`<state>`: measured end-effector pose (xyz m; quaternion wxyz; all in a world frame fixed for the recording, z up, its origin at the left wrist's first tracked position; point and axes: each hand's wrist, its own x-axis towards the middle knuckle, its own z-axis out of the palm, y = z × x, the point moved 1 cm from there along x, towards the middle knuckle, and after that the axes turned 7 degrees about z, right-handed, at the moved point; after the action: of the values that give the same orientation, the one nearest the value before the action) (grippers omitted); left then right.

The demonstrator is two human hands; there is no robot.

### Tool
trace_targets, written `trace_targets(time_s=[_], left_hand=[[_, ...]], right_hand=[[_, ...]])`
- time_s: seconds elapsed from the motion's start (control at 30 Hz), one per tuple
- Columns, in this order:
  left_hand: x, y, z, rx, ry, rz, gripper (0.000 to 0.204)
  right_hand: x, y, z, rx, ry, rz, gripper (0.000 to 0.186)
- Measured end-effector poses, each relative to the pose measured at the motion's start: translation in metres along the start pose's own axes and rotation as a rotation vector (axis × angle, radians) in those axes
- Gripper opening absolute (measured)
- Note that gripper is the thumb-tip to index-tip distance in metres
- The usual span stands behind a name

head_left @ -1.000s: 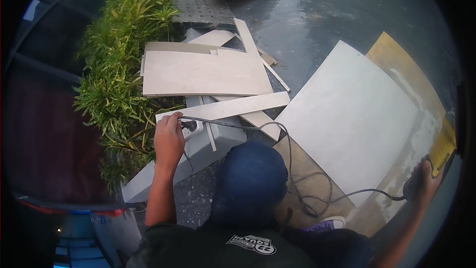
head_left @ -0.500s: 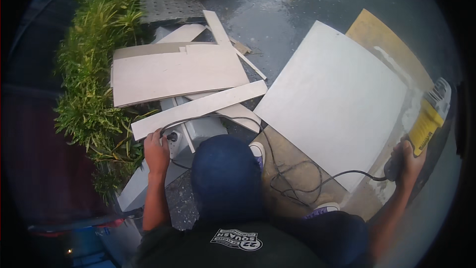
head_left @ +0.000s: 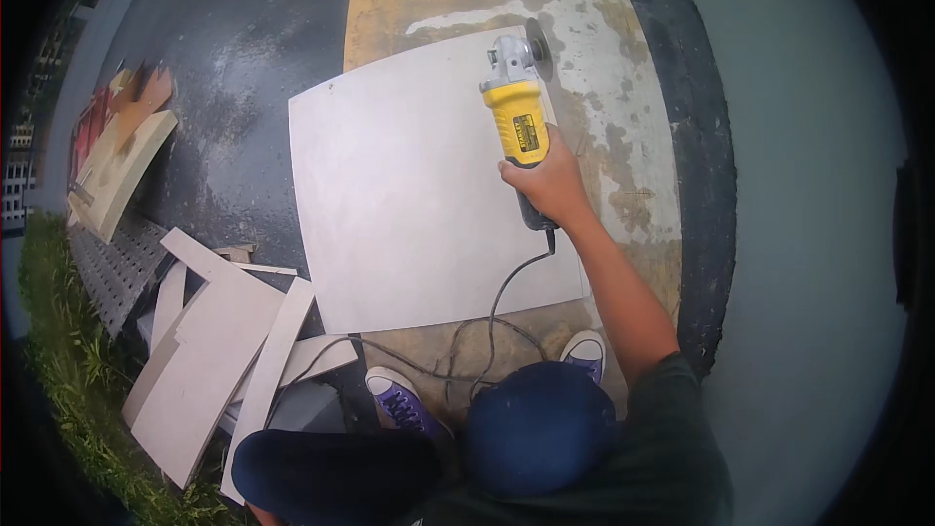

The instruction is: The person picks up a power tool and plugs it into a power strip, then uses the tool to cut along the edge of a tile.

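My right hand is wrapped round the body of a yellow and black angle grinder. Its grey head points away from me, and the thin round disc stands on edge along the right side of a large white board. Whether the disc touches the board or turns, I cannot tell. From the grinder's rear a black cord runs down over the board toward my feet and off to the left. Of my left arm only a sliver of skin shows at the lower edge; the hand itself is out of sight.
Beneath the white board lies a stained brown board. Cut white strips and panels are piled at the lower left over a grey box, beside a perforated plate and plants. A pale wall rises at the right.
My view has swung right. My right hand has brought the grinder from the far right over the white board's edge. My left hand, earlier at the plug on the grey box, has left the view.
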<state>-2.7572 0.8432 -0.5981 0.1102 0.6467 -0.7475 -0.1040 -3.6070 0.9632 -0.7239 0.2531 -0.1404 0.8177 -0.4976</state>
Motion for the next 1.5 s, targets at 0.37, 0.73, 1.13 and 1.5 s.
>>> trace_targets(time_s=[0.37,0.73,1.13,1.5], left_hand=[[0.043,0.075,-0.023,0.231,-0.070,-0.387,0.048],[0.038,0.106,-0.021,0.309,-0.119,-0.506,0.046],[0.072,0.124,-0.043,0.417,-0.185,-0.533,0.043],[0.149,0.293,-0.006,0.474,0.059,0.224,0.041]], right_hand=[[0.112,0.036,0.050,-0.166,-0.026,0.223,0.073],[0.181,0.032,0.049,-0.198,0.000,0.215,0.085],[0.196,0.043,0.047,-0.182,-0.020,0.271,0.084],[0.200,0.050,0.041,-0.203,-0.005,0.272,0.083]])
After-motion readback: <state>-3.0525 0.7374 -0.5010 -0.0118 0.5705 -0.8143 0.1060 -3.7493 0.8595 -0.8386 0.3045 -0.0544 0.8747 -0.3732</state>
